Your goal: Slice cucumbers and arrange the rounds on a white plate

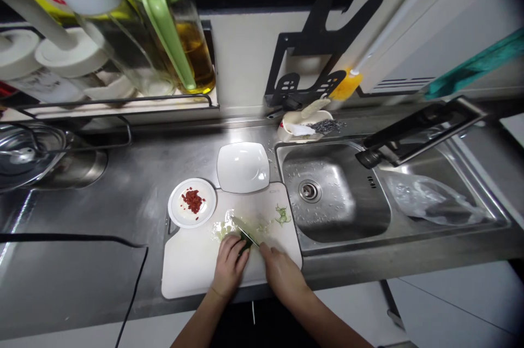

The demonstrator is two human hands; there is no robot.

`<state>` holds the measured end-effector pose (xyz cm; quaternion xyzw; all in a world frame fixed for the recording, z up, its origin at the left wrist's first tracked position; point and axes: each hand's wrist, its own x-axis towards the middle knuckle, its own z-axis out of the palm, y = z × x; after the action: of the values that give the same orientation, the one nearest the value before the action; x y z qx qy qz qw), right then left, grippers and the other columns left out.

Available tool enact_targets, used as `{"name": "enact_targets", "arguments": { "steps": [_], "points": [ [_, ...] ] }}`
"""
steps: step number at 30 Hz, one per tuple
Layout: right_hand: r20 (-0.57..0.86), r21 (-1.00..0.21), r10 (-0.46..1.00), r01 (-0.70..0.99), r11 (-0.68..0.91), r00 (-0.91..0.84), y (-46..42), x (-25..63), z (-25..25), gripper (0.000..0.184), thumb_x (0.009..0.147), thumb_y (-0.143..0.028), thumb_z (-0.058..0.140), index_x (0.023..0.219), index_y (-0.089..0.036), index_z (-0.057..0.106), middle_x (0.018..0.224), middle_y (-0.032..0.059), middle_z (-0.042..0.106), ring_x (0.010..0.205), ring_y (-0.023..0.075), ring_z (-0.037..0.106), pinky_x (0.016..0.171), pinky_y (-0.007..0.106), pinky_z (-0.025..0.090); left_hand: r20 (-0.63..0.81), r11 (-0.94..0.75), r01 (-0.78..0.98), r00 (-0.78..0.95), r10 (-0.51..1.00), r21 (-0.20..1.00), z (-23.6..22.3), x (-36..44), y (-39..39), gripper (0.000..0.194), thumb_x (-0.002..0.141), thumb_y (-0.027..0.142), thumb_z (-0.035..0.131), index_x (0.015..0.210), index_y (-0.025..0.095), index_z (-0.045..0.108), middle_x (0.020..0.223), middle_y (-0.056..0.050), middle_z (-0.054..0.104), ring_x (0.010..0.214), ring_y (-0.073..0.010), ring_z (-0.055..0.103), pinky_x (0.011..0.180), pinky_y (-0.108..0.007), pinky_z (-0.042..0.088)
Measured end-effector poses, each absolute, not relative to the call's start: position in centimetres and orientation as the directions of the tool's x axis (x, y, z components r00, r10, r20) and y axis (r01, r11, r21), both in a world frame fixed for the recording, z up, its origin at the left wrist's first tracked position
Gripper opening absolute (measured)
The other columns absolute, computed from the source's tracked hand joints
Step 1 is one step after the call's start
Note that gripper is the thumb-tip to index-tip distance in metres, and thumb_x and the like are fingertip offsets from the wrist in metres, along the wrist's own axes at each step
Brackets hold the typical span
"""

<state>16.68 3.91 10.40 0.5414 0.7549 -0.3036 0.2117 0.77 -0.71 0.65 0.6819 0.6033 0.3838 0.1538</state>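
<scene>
My left hand (230,263) is closed over a dark green vegetable (246,242), which looks like a piece of cucumber and is mostly covered by my fingers. In my right hand (284,276) is a kitchen knife (242,228), its blade slanting up and left beside the vegetable and my left fingertips. Both hands are over the white cutting board (190,269). Thin pale green slices (222,230) lie wet on the board just beyond the blade. Toward the board's right edge rests a small heap of green trimmings (282,214).
A round white plate (174,211) with small dried red berries (192,200) overlaps the board's upper left. Behind the board stands a white squarish dish (243,166). The steel sink (356,217) and faucet (413,135) are to the right; a bottle rack (172,101) hangs upper left.
</scene>
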Motion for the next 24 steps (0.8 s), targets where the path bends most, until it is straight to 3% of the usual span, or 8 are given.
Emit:
{"name": "enact_targets", "arguments": {
  "steps": [9, 24],
  "points": [
    [-0.699, -0.169, 0.668, 0.966, 0.194, -0.256, 2.1, 18.3, 14.2, 0.047, 0.082, 0.002, 0.030, 0.117, -0.022, 0.053, 0.092, 0.0060, 0.067, 0.079, 0.0176, 0.066, 0.060, 0.022, 0.041, 0.366, -0.245, 0.714, -0.016, 0.930, 0.656, 0.6, 0.6, -0.7, 0.020, 0.085, 0.020, 0.057, 0.104, 0.018, 0.061, 0.104, -0.008, 0.062, 0.104, -0.0200, 0.058, 0.092, -0.041, 0.052],
    [-0.692, -0.161, 0.679, 0.970, 0.184, -0.244, 0.8, 18.9, 14.8, 0.045, 0.082, 0.004, 0.032, 0.110, -0.021, 0.055, 0.090, 0.0056, 0.067, 0.075, 0.0155, 0.067, 0.058, 0.020, 0.039, 0.376, -0.247, 0.732, -0.012, 0.927, 0.634, 0.6, 0.7, -0.8, 0.016, 0.085, 0.020, 0.057, 0.100, 0.017, 0.060, 0.104, -0.009, 0.060, 0.105, -0.0208, 0.057, 0.090, -0.041, 0.052]
  ]
}}
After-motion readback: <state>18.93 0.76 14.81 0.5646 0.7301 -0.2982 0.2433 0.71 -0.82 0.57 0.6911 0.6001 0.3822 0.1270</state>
